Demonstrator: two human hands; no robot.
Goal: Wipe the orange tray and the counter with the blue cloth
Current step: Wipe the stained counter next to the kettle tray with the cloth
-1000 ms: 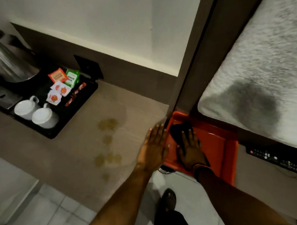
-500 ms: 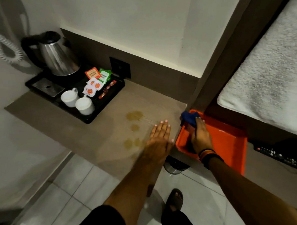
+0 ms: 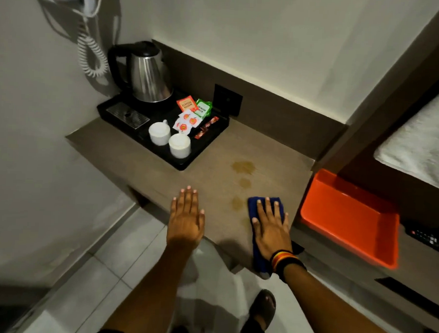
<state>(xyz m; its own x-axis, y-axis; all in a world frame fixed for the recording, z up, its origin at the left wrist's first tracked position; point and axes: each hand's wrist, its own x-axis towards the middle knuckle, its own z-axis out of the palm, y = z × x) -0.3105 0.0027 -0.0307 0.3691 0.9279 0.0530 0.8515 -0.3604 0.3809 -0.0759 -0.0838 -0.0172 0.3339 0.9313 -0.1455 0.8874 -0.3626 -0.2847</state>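
The orange tray [image 3: 347,217] sits empty on a lower ledge to the right of the brown counter [image 3: 269,156]. My right hand [image 3: 271,227] lies flat with spread fingers on the blue cloth [image 3: 254,204], pressing it onto the counter near the front edge. Several yellowish spill spots [image 3: 243,167] mark the counter just left of and beyond the cloth. Flat on the counter's front edge to the left rests my left hand [image 3: 186,216], fingers together, holding nothing.
A black tray [image 3: 209,143] at the counter's back left carries a steel kettle [image 3: 147,75], two white cups [image 3: 169,137] and sachets [image 3: 190,114]. A wall phone with coiled cord [image 3: 89,52] hangs at left. A remote [image 3: 429,237] lies right of the orange tray; a white towel [image 3: 420,147] above.
My right hand carried the blue cloth out of the orange tray and leftward onto the counter. The left hand slid left along the counter edge. The view pulled back.
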